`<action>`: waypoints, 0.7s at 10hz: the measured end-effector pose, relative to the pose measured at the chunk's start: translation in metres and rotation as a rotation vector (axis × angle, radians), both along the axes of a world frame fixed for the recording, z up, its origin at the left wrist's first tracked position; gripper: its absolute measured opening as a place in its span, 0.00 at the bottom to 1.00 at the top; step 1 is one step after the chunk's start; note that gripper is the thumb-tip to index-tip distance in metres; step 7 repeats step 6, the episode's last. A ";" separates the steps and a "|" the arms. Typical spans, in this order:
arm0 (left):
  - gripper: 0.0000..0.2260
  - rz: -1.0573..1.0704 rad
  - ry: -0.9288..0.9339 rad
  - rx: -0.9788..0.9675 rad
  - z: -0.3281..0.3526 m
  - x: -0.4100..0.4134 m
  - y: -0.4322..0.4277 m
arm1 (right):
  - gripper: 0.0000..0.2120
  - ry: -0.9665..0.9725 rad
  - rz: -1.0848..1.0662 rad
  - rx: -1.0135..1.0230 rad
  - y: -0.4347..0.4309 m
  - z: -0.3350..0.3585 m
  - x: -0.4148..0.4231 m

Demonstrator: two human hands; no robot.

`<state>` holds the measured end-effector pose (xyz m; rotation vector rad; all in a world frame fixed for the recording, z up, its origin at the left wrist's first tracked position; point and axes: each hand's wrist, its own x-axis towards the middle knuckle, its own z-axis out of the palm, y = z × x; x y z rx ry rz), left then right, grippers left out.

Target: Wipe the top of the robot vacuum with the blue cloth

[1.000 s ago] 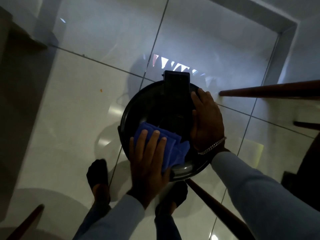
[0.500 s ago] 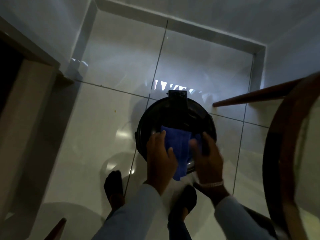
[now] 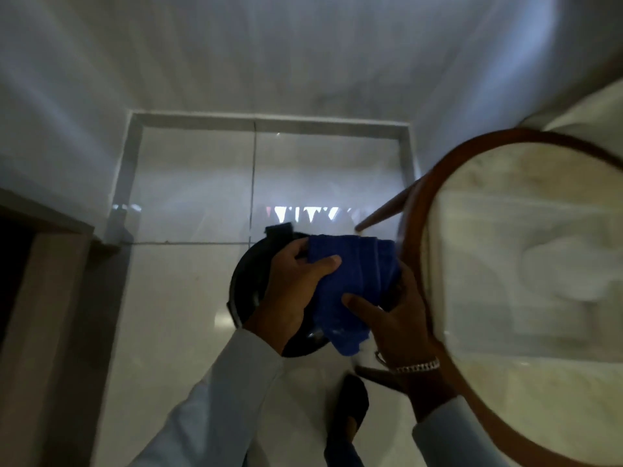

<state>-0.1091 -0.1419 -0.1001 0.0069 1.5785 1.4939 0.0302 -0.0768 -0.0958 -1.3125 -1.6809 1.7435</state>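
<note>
Seen from above, in dim light: a round black robot vacuum (image 3: 251,281) on glossy pale floor tiles (image 3: 188,298), its dark raised block (image 3: 279,230) at the far edge, most of its top hidden behind hands and fabric; a bunched deep-blue cloth (image 3: 350,284) held up between both hands, in front of the vacuum's top (whether any fold touches the lid cannot be told), one loose end drooping toward the camera past the near rim; left hand (image 3: 293,291) clamped on the cloth's left edge, thumb pressed across the front of the fabric, fingers curled behind it; right hand (image 3: 391,318) gripping the cloth's lower right part, thumb laid on the blue folds, the other fingers hidden behind them; a silver chain bracelet (image 3: 416,367) at the right wrist; pale grey-blue sleeves (image 3: 215,412) on both forearms; a dark-socked foot (image 3: 350,399) on the tiles just below the hands; a round table top (image 3: 526,298) of pale stone with a reddish-brown wooden rim filling the right side, very near the right wrist, one slanted wooden leg (image 3: 384,214) showing beyond it; white walls (image 3: 303,62) with a grey skirting strip (image 3: 269,121) boxing in the far floor; a brown door frame (image 3: 43,298) at left; strong blur over much of the scene.
</note>
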 end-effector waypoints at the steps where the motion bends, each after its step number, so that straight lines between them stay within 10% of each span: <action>1: 0.19 -0.055 0.070 0.054 0.050 0.033 0.046 | 0.39 0.040 -0.097 0.096 0.038 0.052 0.039; 7: 0.08 -0.206 0.445 -0.057 0.090 0.096 0.077 | 0.40 -0.531 -0.108 0.142 0.113 0.033 0.112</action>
